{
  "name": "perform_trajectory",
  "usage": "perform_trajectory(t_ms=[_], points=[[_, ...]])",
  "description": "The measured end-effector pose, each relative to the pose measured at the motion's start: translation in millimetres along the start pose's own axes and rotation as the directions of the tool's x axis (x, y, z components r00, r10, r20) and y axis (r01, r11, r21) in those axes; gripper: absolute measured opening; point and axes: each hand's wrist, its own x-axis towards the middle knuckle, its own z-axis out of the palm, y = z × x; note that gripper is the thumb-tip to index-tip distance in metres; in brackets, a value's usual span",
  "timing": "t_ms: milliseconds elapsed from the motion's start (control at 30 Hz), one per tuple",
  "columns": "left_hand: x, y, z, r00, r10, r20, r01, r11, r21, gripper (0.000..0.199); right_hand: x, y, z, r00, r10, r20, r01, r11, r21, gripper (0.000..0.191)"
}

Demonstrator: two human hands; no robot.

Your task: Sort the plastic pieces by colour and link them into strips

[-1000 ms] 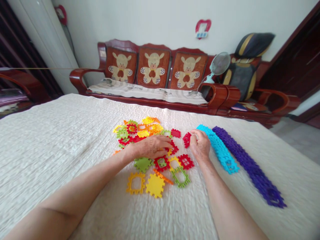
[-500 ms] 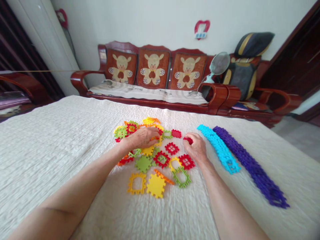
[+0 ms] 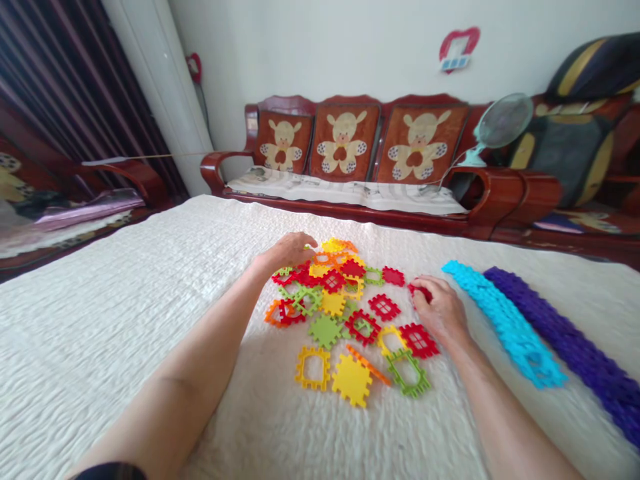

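My right hand is closed on a red interlocking plastic tile, partly hidden by the fingers, at the right side of a spread of toothed tiles. Over the far left of that spread is my left hand, its thumb and fingers apart and nothing visible in its grasp. Beneath and around it lie overlapping red, green, yellow and orange tiles. Nearer me are a solid yellow tile, a yellow frame tile, a green frame tile and a solid green tile.
Right of my right hand, a long light-blue row of joined tiles lies beside a purple row. A cream quilted cloth covers the surface. Beyond its far edge stand a wooden sofa and a small fan.
My left hand has moved from the middle of the tiles to their far left, uncovering red and yellow tiles. My right hand keeps its red tile. The view has turned left.
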Motion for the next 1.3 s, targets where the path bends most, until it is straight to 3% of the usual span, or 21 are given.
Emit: perform_trajectory(t_ms=[100, 233, 500, 733, 933, 1133, 1300], points=[[-2.5, -5.0, -3.3, 0.995, -0.062, 0.082, 0.058, 0.997, 0.051, 0.038, 0.6, 0.3, -1.0, 1.0, 0.006, 0.018, -0.006, 1.0, -0.015, 0.024], [-5.1, -6.7, -4.2, 0.983, -0.043, 0.177, 0.032, 0.997, 0.069, 0.037, -0.1, 2.4, 0.0, 1.0, 0.013, 0.015, -0.013, 1.0, -0.023, 0.025], [-3.9, -10.9, 0.1, 0.99, -0.052, 0.134, 0.03, 0.987, 0.158, 0.039, -0.2, 3.1, 0.4, 1.0, 0.013, 0.014, -0.013, 1.0, -0.026, 0.024], [-7.0, -11.7, -10.8, 0.973, -0.099, 0.207, 0.058, 0.979, 0.193, 0.043, 1.2, 0.1, 0.1, 1.0, 0.018, 0.002, -0.018, 0.999, -0.039, 0.025], [-8.6, -19.3, -13.5, 0.972, -0.114, 0.204, 0.08, 0.982, 0.171, 0.044, 1.2, 2.4, 1.6, 1.0, 0.009, -0.008, -0.009, 0.999, -0.034, 0.024], [-5.4, -29.6, -5.2, 0.974, -0.132, 0.186, 0.108, 0.985, 0.132, 0.046, 0.6, 3.3, 3.2, 0.999, -0.008, -0.031, 0.007, 0.999, -0.038, 0.024], [-1.5, -37.1, 10.6, 0.977, -0.137, 0.164, 0.129, 0.99, 0.058, 0.071, -0.4, 4.9, 4.5, 0.999, -0.028, -0.025, 0.027, 0.998, -0.054, 0.025]])
